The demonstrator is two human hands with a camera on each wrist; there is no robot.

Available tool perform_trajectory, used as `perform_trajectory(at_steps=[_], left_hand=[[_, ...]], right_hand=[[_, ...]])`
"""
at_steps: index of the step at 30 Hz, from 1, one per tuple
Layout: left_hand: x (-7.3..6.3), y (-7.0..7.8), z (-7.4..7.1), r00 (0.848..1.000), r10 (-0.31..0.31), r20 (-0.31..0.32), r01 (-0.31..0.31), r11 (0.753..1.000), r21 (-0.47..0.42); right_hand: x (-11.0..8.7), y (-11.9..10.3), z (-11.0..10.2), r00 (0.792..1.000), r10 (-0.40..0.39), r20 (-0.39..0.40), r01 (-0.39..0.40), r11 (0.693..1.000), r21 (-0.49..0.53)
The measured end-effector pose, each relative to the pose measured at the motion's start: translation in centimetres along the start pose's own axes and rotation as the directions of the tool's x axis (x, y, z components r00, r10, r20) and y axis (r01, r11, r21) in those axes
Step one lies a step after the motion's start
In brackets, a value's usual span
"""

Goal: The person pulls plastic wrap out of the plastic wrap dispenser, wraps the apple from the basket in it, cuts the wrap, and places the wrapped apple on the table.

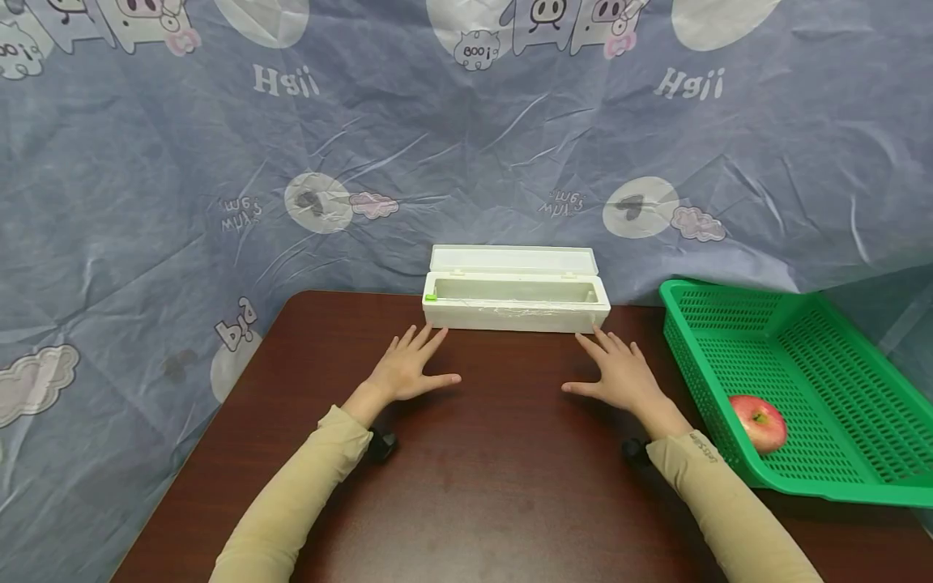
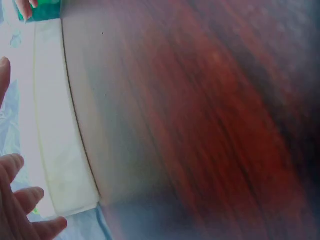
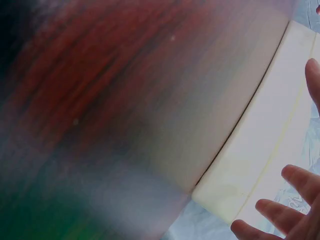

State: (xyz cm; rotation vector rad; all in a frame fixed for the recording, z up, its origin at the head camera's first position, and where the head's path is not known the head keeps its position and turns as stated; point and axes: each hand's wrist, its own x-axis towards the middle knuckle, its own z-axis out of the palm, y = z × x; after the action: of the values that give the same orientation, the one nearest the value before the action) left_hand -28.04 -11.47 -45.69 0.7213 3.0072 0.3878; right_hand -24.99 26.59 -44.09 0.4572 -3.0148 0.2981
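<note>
A long white box [image 1: 516, 316] stands at the back of the table, its hinged lid [image 1: 513, 259] raised. It looks like a cling film dispenser, with a small green slider [image 1: 431, 297] at its left end and wrinkled clear film along its front edge. My left hand [image 1: 405, 368] is spread near the box's left front corner, holding nothing. Toward the right front corner reaches my right hand [image 1: 618, 374], also spread and holding nothing. Both wrist views show the box's front [image 2: 60, 115] beyond the fingers; whether any fingertip touches it I cannot tell.
A green plastic basket [image 1: 700, 389] stands at the right with a red apple [image 1: 758, 423] inside. The dark brown table [image 1: 503, 486] ends along its left edge. A printed grey-blue cloth [image 1: 466, 154] hangs behind. Each wrist wears a small black device [image 1: 381, 445].
</note>
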Motion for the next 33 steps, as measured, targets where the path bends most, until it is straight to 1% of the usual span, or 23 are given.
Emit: perform_trajectory(at_steps=[4, 7, 10, 13, 15, 17, 20, 22, 25, 27, 29, 32, 33], left_hand=[[0.3, 0.0, -0.1, 1.000, 0.007, -0.026, -0.009, 0.996, -0.083], [0.6, -0.1, -0.1, 0.999, 0.009, -0.051, -0.017, 0.987, -0.162], [1.0, -0.2, 0.0, 0.997, -0.005, -0.078, -0.015, 0.967, -0.253], [1.3, -0.3, 0.0, 0.994, -0.057, -0.097, 0.017, 0.929, -0.369], [1.6, -0.4, 0.1, 0.989, -0.104, -0.103, 0.046, 0.891, -0.451], [1.8, -0.4, 0.0, 0.984, -0.148, -0.101, 0.071, 0.837, -0.542], [2.3, -0.7, 0.2, 0.976, -0.189, -0.103, 0.080, 0.763, -0.642], [2.5, -0.8, 0.2, 0.972, -0.210, -0.105, 0.083, 0.722, -0.686], [3.1, -1.0, 0.3, 0.967, -0.230, -0.107, 0.081, 0.679, -0.730], [3.4, -1.1, 0.4, 0.966, -0.238, -0.099, 0.078, 0.634, -0.769], [3.7, -1.0, 0.3, 0.966, -0.245, -0.085, 0.075, 0.579, -0.811], [4.1, -0.9, 0.2, 0.964, -0.263, -0.052, 0.083, 0.477, -0.875], [4.2, -0.8, 0.1, 0.962, -0.270, -0.041, 0.087, 0.448, -0.890]], right_hand=[[0.2, 0.1, 0.0, 1.000, 0.012, -0.024, -0.011, 0.999, 0.040], [0.4, 0.4, 0.1, 0.999, 0.019, -0.044, -0.016, 0.997, 0.076], [0.6, 0.6, 0.1, 0.997, 0.057, -0.042, -0.051, 0.988, 0.143], [0.8, 0.9, 0.1, 0.993, 0.114, -0.022, -0.106, 0.971, 0.215], [1.0, 1.0, 0.1, 0.990, 0.144, -0.012, -0.136, 0.958, 0.252], [1.1, 1.1, 0.1, 0.987, 0.162, -0.007, -0.153, 0.947, 0.282], [1.3, 1.1, 0.0, 0.983, 0.186, -0.003, -0.174, 0.927, 0.331], [1.4, 1.2, 0.1, 0.979, 0.202, 0.001, -0.189, 0.911, 0.366], [1.7, 1.3, 0.1, 0.973, 0.230, 0.004, -0.210, 0.880, 0.427], [1.9, 1.5, 0.2, 0.971, 0.237, 0.003, -0.212, 0.862, 0.461], [2.1, 1.6, 0.3, 0.970, 0.243, 0.002, -0.213, 0.846, 0.488], [2.3, 1.8, 0.4, 0.968, 0.252, 0.004, -0.216, 0.822, 0.526], [2.4, 1.9, 0.4, 0.966, 0.260, 0.005, -0.221, 0.813, 0.539]])
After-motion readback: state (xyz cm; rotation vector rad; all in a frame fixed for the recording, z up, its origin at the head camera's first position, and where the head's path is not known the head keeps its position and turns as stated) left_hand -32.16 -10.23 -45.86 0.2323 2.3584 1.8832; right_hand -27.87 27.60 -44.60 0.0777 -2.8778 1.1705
